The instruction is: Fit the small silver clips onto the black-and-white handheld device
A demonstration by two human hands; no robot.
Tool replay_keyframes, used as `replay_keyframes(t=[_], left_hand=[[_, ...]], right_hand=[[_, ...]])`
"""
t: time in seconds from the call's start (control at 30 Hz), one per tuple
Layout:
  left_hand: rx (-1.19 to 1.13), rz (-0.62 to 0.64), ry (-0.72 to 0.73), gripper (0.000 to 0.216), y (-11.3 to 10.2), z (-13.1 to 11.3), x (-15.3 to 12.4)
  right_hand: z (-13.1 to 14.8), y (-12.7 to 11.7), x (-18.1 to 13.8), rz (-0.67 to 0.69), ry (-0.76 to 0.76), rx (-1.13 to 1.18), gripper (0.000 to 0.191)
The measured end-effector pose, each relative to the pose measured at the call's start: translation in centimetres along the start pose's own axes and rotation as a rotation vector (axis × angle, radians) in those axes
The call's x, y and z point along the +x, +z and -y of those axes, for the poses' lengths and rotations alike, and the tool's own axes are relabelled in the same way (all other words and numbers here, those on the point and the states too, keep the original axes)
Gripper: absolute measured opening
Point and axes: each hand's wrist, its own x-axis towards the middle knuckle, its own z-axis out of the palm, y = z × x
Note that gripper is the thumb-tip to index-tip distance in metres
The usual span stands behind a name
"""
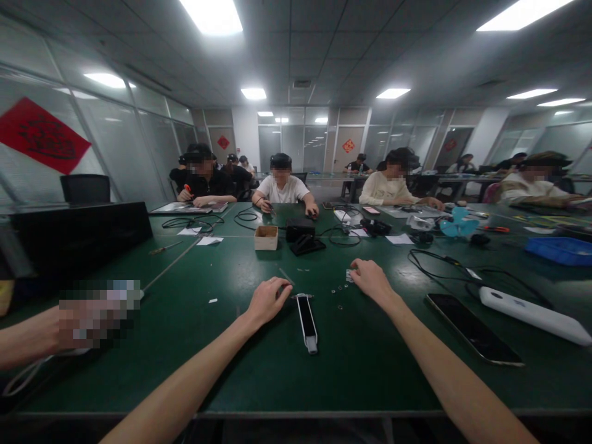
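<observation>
My left hand (269, 300) rests over the green table with its fingers curved and the thumb apart. Its fingertips are beside a thin strip (285, 275) and the top end of a slim white device with a black face (306, 320). The device lies flat between my hands, with a small crosspiece at its far end. Farther right, my right hand (372, 280) has its fingertips closed at a small silvery metal part (349, 275). Several tiny rings or nuts (340, 288) lie just left of that hand.
A phone (474, 327) and a long white device (531, 313) lie to the right by black cables. Ahead are a small cardboard box (266, 238) and a black box (300, 229). Another person's hand (69, 327), partly blurred, reaches in from the left. Several people sit across the table.
</observation>
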Motion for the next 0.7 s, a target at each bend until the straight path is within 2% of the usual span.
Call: replay_keyframes(t=[0.1,0.17,0.27,0.37,0.57,0.7], left_hand=[[-0.025,-0.035,0.006,0.027,-0.1,-0.5,-0.1],[-0.065,-0.037,0.021,0.027,0.0,-0.9,-0.3],[-0.141,-0.031,0.051,0.026,0.2,-1.6,-0.6],[-0.234,-0.038,0.044,0.027,0.3,-2.4,-0.8],[-0.348,-0.035,-0.061,0.030,0.1,-2.5,-0.7],[-0.281,-0.111,-0.125,0.029,0.1,-1.2,-0.2]], right_hand=[[2.7,-0.2,-0.8,-0.155,-0.142,0.162,0.022],[5.0,0.0,-1.8,-0.207,-0.257,0.329,0.019],[8.4,0.7,-3.3,-0.221,-0.357,0.529,0.015],[10.5,1.5,-4.5,-0.210,-0.420,0.630,0.015],[10.7,1.4,-4.9,-0.176,-0.473,0.676,0.017],[10.0,0.9,-4.3,-0.148,-0.487,0.634,0.019]])
